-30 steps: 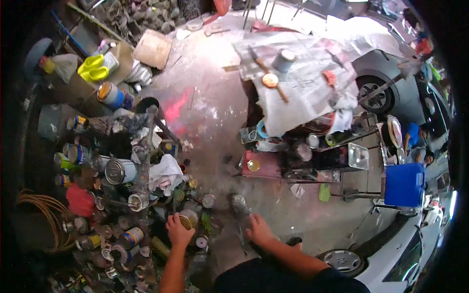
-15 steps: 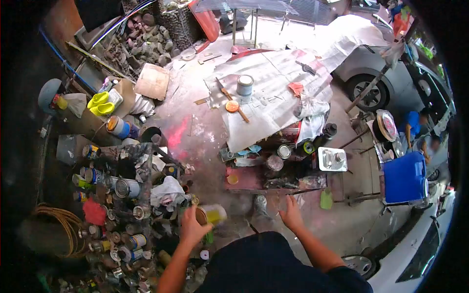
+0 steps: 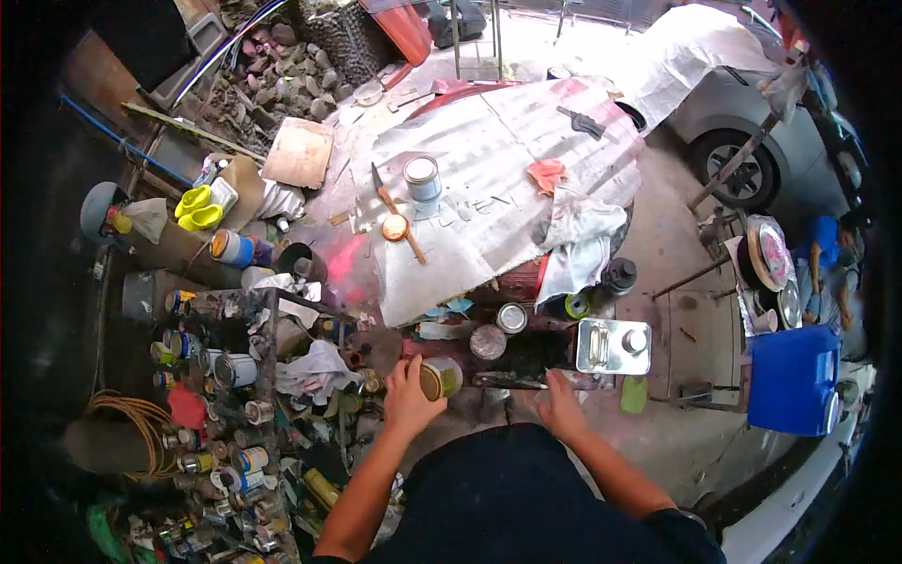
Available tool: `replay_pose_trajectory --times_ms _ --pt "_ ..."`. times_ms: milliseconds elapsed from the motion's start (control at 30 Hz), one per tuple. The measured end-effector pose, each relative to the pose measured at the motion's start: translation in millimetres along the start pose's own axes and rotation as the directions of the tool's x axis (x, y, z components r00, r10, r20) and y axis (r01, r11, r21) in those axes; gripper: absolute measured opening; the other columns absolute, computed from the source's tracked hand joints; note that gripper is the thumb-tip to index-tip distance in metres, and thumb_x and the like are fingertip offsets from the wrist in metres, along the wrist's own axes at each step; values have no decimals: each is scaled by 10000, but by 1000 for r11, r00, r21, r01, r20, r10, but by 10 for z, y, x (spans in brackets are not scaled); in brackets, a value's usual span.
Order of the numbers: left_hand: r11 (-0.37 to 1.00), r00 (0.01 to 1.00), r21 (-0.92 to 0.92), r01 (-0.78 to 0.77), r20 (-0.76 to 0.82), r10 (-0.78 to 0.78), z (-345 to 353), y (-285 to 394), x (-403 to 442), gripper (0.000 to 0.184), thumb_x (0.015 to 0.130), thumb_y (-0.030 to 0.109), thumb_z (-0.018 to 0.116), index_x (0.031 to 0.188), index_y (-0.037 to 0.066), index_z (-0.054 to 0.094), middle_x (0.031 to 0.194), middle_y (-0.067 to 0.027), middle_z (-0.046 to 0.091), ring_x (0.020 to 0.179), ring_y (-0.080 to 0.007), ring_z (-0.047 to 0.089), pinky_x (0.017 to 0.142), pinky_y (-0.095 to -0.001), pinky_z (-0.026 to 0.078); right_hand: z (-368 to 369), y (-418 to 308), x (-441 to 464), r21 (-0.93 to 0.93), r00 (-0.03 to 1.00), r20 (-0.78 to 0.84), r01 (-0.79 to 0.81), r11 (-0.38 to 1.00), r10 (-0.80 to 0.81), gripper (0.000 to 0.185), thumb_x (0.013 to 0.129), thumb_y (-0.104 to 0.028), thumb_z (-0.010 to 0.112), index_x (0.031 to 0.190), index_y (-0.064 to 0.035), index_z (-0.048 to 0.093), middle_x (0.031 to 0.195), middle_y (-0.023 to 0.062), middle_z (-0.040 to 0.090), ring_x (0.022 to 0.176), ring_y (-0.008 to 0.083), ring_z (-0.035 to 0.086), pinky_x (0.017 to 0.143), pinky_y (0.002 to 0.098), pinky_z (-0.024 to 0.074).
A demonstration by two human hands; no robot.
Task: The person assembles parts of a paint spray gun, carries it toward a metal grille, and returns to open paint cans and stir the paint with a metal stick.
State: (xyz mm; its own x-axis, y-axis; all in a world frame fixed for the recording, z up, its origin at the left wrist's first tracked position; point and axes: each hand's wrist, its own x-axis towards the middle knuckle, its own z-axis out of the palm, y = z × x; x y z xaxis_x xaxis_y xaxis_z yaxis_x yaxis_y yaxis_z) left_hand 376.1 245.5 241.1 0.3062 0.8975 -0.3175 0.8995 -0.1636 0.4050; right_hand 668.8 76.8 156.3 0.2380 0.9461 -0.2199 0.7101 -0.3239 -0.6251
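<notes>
My left hand [image 3: 410, 406] is closed around a jar [image 3: 449, 376] with a brownish end and a pale yellow side, tilted over the left end of the low bench. My right hand [image 3: 562, 410] holds nothing, its fingers stretched out by the bench's front edge. On the bench stand an opened-looking small tin [image 3: 511, 319], a grey-topped can [image 3: 488, 342] and a silver rectangular can [image 3: 613, 346] with a round cap. The silver can is beyond my right hand. Beyond the bench, a paint can [image 3: 423, 179] sits on the paper-covered panel [image 3: 489, 141], near a round orange-rimmed cup [image 3: 396, 227].
A crowded rack of paint cans [image 3: 235, 369] and a white rag [image 3: 317, 368] lie to the left. A blue jug [image 3: 794, 381] stands at right, with another person [image 3: 825, 246] beyond it. A grey car [image 3: 752, 132] is parked at upper right.
My left hand has carried the jar rightward and forward, from beside the rack to the bench. The view has shifted closer to the bench; my right hand stays near its front edge.
</notes>
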Motion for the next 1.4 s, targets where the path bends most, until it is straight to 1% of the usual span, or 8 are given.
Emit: replay_pose_trajectory --times_ms 367,467,600,700,900,1100,1267,1400 --pt "983 995 168 -78 -47 87 521 120 590 1014 678 292 868 1537 125 356 1541 -195 357 1381 -453 372 1127 -527 379 -149 -112 54 32 968 130 214 976 -216 706 849 -130 748 1442 40 405 1404 291 486 1323 468 464 1117 496 404" --pt "978 970 43 -206 -126 210 591 -97 648 1009 712 296 842 1554 102 322 1567 -216 339 1412 -452 342 1153 -524 342 -117 -182 173 -48 923 211 339 939 -323 703 846 -221 742 1425 36 436 1401 266 505 1292 435 513 1095 491 428" --pt "957 947 -287 -44 -317 -52 842 -493 489 852 828 268 743 1537 31 333 1567 -243 337 1422 -442 339 1171 -506 312 -203 -996 622 -27 873 281 422 906 -398 770 839 -261 759 1467 5 403 1457 262 461 1320 424 494 1106 521 404" --pt "724 874 -678 127 -269 -405 1252 -953 223 642 925 162 598 1490 -44 373 1513 -264 400 1399 -425 378 1171 -463 313 158 -1359 1175 -90 774 347 589 803 -529 871 828 -333 777 1522 -44 337 1523 254 388 1372 448 429 1125 560 367" --pt "455 794 -876 162 -158 -588 1936 -1348 -334 618 937 144 572 1485 -53 368 1436 -240 495 1304 -366 505 1121 -423 385 754 -1906 1781 -399 653 639 733 551 -406 1232 712 -450 849 1627 -153 78 1587 263 287 1399 519 348 1147 548 351" --pt "-127 790 -990 56 122 -600 1988 -1382 32 578 974 250 566 1496 56 414 1310 -117 567 1070 -206 607 883 -356 521 641 -2070 1622 -385 677 508 731 563 -532 1180 658 -401 870 1596 -125 209 1484 263 384 1280 479 451 1039 525 450" --pt "-251 758 -958 139 266 -596 1818 -1349 619 464 965 262 565 1388 87 490 1118 -85 587 897 -168 599 704 -305 494 111 -2296 1094 -101 548 630 760 642 -550 1098 592 -285 890 1533 -107 353 1436 246 406 1242 458 469 1031 529 449" --pt "-268 730 -948 173 306 -611 1950 -1450 931 409 966 311 585 1304 88 532 986 -75 600 804 -170 600 609 -302 487 67 -2346 1198 -314 708 435 698 643 -556 1022 645 -264 888 1512 -108 370 1423 225 403 1249 463 463 1053 520 441"
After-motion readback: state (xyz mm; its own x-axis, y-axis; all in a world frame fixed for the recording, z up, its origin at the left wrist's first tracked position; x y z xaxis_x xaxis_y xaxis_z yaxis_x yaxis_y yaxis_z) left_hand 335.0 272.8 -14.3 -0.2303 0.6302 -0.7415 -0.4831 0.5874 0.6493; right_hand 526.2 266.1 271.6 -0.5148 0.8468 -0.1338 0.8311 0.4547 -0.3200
